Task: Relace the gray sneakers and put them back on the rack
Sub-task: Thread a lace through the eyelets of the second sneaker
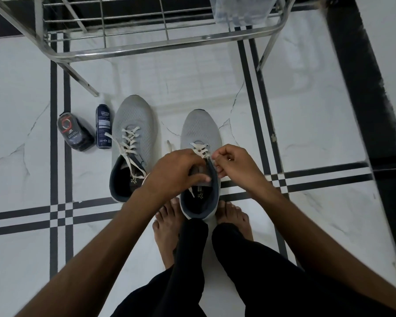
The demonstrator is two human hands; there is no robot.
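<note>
Two gray sneakers stand toe-away on the white floor. The left sneaker (133,124) is laced, with loose white lace ends lying across its opening. The right sneaker (200,129) sits between my bare feet, laced only at its lower eyelets. My left hand (176,172) curls over the right sneaker's tongue and grips it at the collar. My right hand (234,163) pinches the white lace (200,150) at the shoe's right eyelet row. The metal rack (146,45) stands beyond the shoes.
A dark spray can (103,126) and a dark bottle (74,131) lie left of the left sneaker. The rack's leg (80,78) slants down near them. A black frame (364,88) runs down the right side. A clear plastic bag (245,9) sits on the rack.
</note>
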